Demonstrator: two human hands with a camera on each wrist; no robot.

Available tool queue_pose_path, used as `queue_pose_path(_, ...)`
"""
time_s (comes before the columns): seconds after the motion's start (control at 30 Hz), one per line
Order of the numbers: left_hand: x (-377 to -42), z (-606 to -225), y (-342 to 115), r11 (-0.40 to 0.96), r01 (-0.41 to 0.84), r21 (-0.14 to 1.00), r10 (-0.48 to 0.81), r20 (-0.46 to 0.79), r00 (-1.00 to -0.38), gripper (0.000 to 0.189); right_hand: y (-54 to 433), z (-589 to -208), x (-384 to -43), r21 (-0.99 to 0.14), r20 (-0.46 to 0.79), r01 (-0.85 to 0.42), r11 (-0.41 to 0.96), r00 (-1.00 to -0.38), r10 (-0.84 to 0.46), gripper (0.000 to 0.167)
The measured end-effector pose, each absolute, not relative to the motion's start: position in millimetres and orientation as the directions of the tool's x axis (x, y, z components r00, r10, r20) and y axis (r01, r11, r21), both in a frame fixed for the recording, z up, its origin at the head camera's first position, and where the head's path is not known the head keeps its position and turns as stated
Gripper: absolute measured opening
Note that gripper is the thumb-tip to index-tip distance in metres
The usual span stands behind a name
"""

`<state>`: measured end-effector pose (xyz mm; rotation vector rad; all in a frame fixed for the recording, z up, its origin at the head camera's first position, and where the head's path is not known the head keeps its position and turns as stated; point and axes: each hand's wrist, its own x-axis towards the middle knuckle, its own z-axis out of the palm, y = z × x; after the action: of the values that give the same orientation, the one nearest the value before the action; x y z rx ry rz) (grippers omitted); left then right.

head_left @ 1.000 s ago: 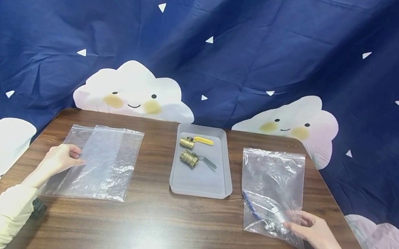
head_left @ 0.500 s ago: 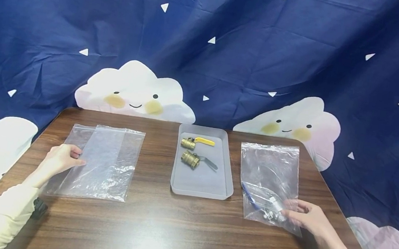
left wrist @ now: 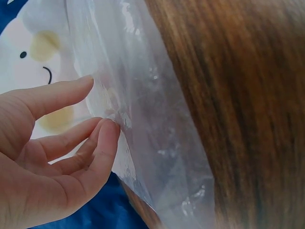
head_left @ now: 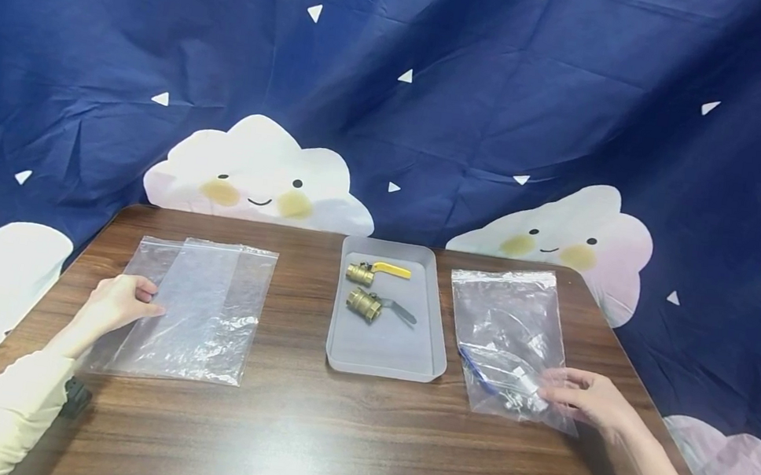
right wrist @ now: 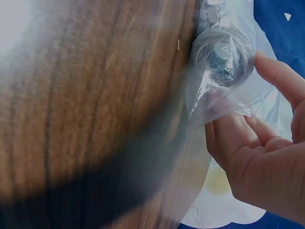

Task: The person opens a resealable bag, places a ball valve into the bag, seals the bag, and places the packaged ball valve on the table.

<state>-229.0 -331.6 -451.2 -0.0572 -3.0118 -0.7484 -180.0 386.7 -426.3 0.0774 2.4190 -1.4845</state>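
My left hand (head_left: 119,300) rests at the left edge of the overlapping clear zip bags (head_left: 206,319), its fingertips touching the plastic. In the left wrist view its thumb stands apart from the lightly bent fingers. On the right, my right hand (head_left: 592,398) holds the lower right part of a zip bag (head_left: 507,308) containing a silvery valve with a blue lever (head_left: 476,370). The right wrist view shows the valve's round end (right wrist: 224,57) through the plastic, the thumb at one side and the fingers partly hidden behind the bag.
A shallow translucent tray (head_left: 384,371) stands mid-table between the bags. In it lie a brass ball valve (head_left: 360,273) with a yellow lever and a larger brass valve (head_left: 363,304) with a grey lever. A blue cloud-patterned curtain (head_left: 426,100) hangs behind the wooden table (head_left: 271,430).
My right hand has moved away from me, shifting the filled bag slightly back and to the left; the bag now lies tilted. The left hand and its bags have stayed put.
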Motion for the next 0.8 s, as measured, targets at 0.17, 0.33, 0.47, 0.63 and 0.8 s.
queue_pose_path(0.17,-229.1,-450.7,-331.4,0.883,0.049,0.467,0.029,0.049,-0.998,0.049,389.8,-426.0,-186.0,-0.870,-0.287,0.204,0.449,-0.950,-0.125,0.050)
queue_pose_path(0.33,-229.7,-450.0,-332.1,0.881,0.043,0.471,0.027,0.042,-0.999,0.051,390.2,-423.5,-190.2,-0.859,-0.309,0.226,0.459,-0.944,-0.114,0.056)
queue_pose_path(0.47,-232.9,-452.2,-333.5,0.881,0.028,0.472,0.009,0.043,-0.999,0.051,389.5,-421.1,-191.6,-0.840,-0.317,0.237,0.487,-0.944,-0.089,0.060)
queue_pose_path(0.63,-232.2,-451.2,-332.8,0.876,0.032,0.481,0.020,0.030,-0.999,0.052,388.7,-419.9,-191.9,-0.831,-0.314,0.241,0.502,-0.947,-0.065,0.063)
queue_pose_path(0.8,-231.2,-449.5,-332.4,0.879,0.013,0.477,0.010,0.009,-1.000,0.051,388.9,-420.5,-191.6,-0.842,-0.303,0.230,0.489,-0.950,-0.076,0.064)
